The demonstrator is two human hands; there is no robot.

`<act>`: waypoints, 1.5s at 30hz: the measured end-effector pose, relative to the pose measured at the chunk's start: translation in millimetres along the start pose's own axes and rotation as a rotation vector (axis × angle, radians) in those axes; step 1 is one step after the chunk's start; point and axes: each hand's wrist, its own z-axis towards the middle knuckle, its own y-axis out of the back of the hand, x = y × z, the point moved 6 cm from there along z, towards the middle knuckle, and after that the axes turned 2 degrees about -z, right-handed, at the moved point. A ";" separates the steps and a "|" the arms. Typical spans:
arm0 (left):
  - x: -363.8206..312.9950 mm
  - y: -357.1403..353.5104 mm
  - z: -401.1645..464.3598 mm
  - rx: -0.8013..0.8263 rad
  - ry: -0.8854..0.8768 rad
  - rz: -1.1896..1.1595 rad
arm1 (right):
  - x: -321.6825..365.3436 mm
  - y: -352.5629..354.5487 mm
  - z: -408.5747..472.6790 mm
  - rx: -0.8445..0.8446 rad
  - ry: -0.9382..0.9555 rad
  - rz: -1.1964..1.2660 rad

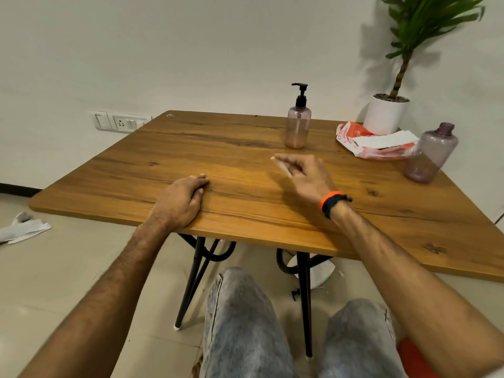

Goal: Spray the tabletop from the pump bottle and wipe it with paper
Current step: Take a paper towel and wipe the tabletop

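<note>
A clear pinkish pump bottle (pixel 297 124) with a black pump stands upright near the far middle of the wooden tabletop (pixel 218 159). A red and white paper pack (pixel 376 141) with white sheets showing lies at the far right. My left hand (pixel 181 199) rests flat on the near edge of the table, fingers together. My right hand (pixel 302 173) hovers above the table in front of the pump bottle, fingers loosely curled and holding nothing. An orange and black band sits on its wrist.
A second pinkish bottle (pixel 429 154) without a pump stands at the right edge. A potted plant (pixel 387 113) in a white pot is behind the pack. Crumpled paper (pixel 21 227) lies on the floor at left. My knees are under the table.
</note>
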 end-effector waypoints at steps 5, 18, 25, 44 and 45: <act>0.6 -0.6 0.1 -0.002 -0.005 -0.011 | -23.7 -14.0 34.1 0.158 0.012 -0.441; -0.8 -0.2 0.4 -0.001 -0.003 -0.006 | 56.8 -94.7 -72.9 0.607 0.558 -0.492; -1.3 0.2 -1.1 -0.003 0.008 -0.008 | 48.2 -56.6 -25.5 0.353 0.251 0.081; -4.2 1.0 -1.5 0.006 0.011 0.007 | 60.5 -102.3 -50.6 0.648 0.593 -0.396; -4.7 1.0 -1.6 0.005 0.012 0.009 | 64.0 -101.4 -62.7 0.659 0.627 -0.361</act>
